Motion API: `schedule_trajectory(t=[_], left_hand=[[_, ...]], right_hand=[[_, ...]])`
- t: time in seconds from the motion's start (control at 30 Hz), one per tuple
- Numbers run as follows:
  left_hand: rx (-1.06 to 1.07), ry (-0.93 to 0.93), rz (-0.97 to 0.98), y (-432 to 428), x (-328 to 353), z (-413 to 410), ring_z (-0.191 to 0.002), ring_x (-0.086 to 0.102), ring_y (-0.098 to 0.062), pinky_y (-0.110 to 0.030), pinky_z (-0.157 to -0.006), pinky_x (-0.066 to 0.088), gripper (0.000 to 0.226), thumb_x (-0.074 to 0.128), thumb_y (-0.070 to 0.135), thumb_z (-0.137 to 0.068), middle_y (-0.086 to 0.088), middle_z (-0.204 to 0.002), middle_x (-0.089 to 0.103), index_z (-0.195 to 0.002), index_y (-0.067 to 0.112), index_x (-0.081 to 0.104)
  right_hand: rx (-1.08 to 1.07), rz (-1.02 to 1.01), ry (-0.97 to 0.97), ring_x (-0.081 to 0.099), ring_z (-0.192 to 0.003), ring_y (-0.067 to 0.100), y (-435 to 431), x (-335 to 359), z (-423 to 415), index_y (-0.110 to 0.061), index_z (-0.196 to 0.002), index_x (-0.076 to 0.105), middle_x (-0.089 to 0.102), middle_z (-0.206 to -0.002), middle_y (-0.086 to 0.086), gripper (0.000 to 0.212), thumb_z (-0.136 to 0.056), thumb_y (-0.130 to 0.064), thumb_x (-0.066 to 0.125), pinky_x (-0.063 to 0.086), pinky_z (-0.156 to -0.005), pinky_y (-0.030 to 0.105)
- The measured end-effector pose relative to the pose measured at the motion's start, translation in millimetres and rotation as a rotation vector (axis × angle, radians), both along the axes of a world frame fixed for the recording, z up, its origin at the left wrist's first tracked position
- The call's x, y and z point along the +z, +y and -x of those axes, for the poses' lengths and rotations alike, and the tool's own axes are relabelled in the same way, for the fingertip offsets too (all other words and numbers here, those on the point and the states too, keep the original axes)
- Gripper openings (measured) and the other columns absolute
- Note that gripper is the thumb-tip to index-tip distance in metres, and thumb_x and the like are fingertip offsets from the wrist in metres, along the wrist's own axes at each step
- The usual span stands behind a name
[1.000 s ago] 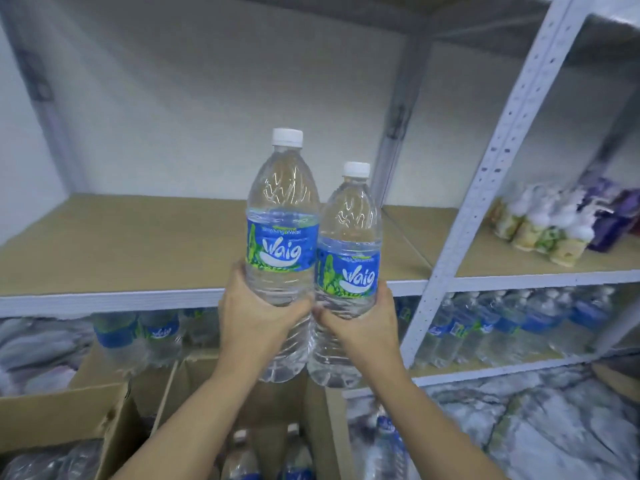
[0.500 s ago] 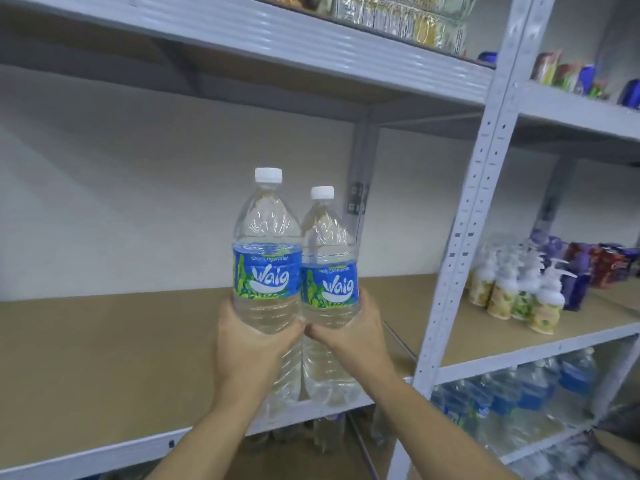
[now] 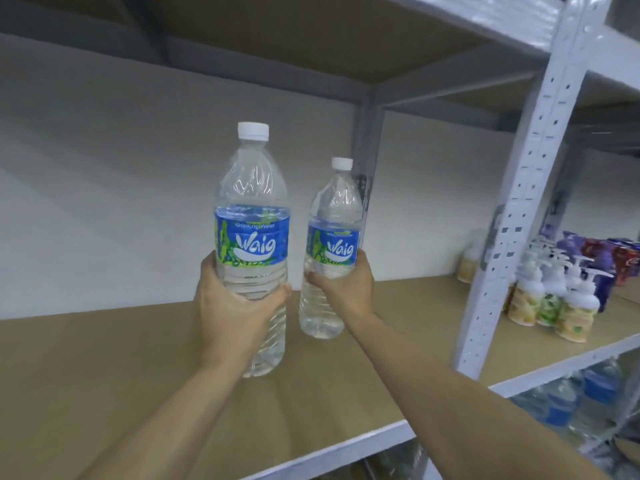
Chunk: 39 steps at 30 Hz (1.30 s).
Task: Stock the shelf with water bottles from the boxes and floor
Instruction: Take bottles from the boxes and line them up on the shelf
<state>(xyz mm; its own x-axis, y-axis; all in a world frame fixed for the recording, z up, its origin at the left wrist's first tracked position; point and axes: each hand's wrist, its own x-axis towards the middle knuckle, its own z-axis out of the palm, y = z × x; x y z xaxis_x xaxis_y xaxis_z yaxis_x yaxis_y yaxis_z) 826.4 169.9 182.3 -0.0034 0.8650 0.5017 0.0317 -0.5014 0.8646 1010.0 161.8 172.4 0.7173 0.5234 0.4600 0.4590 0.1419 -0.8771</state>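
Observation:
Two clear water bottles with white caps and blue "Waig" labels are held upright over the brown shelf board. My left hand grips the nearer bottle below its label; its base is at or just above the board. My right hand is wrapped around the farther bottle, which sits deeper in the shelf toward the white back wall. The bottles are apart, with a gap between them.
A perforated grey upright post stands right of my right arm. Beyond it, pump-top lotion bottles and dark packets fill the neighbouring shelf. More water bottles stand on the shelf below. Another shelf board hangs overhead.
Both hands have pushed the bottles forward and down into the shelf bay. The right bottle has moved deeper and away from the left one; before, the two were pressed side by side.

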Motion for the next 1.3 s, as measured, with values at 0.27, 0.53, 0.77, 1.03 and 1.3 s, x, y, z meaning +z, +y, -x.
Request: schedule_trajectory(t=[0.27, 0.53, 0.77, 1.03, 1.3], left_hand=[[0.012, 0.061, -0.079, 28.5, -23.9, 4.1, -0.088, 0.062, -0.002, -0.01, -0.068, 0.04, 0.074, 0.09, 0.029, -0.051, 0.016, -0.101, 0.064, -0.113, 0.029, 0.051], [0.04, 0.039, -0.098, 49.7, -36.3, 6.3, -0.086, 0.058, 0.015, 0.0, -0.066, 0.041, 0.074, 0.091, 0.032, -0.051, 0.02, -0.098, 0.065, -0.113, 0.028, 0.052], [0.062, 0.01, -0.084, 55.9, -44.7, 4.9, -0.087, 0.061, 0.011, -0.011, -0.072, 0.047, 0.072, 0.092, 0.029, -0.052, 0.02, -0.097, 0.064, -0.111, 0.029, 0.051], [0.079, 0.018, -0.08, 58.4, -49.3, 4.6, -0.079, 0.055, 0.022, 0.004, -0.063, 0.038, 0.073, 0.092, 0.028, -0.053, 0.025, -0.095, 0.061, -0.112, 0.03, 0.05], [0.078, 0.012, -0.065, 50.7, -46.5, -7.5, -0.091, 0.063, -0.003, -0.024, -0.078, 0.048, 0.077, 0.091, 0.03, -0.053, 0.015, -0.104, 0.064, -0.118, 0.027, 0.05]], right_hand=[[-0.084, 0.066, -0.029, 0.06, -0.09, 0.012, 63.6, -14.8, -49.1, -0.015, -0.121, 0.054, 0.06, -0.098, -0.009, 0.074, -0.059, -0.021, 0.093, 0.043, -0.079, 0.022], [-0.114, 0.107, -0.042, 0.057, -0.093, 0.011, 93.2, -43.8, -74.3, -0.014, -0.127, 0.051, 0.064, -0.112, -0.003, 0.081, -0.059, -0.023, 0.093, 0.044, -0.083, 0.023], [-0.088, 0.087, -0.043, 0.061, -0.096, 0.012, 102.8, -54.7, -83.4, -0.015, -0.129, 0.049, 0.064, -0.114, -0.004, 0.083, -0.059, -0.022, 0.093, 0.047, -0.082, 0.024], [0.0, 0.142, -0.066, 0.061, -0.11, 0.017, 107.1, -60.1, -98.7, -0.016, -0.133, 0.044, 0.062, -0.122, 0.0, 0.088, -0.06, -0.025, 0.093, 0.049, -0.095, 0.031], [0.056, 0.241, -0.04, 0.057, -0.11, 0.011, 96.9, -63.5, -96.4, -0.021, -0.136, 0.042, 0.058, -0.122, -0.01, 0.091, -0.062, -0.046, 0.089, 0.044, -0.092, 0.028]])
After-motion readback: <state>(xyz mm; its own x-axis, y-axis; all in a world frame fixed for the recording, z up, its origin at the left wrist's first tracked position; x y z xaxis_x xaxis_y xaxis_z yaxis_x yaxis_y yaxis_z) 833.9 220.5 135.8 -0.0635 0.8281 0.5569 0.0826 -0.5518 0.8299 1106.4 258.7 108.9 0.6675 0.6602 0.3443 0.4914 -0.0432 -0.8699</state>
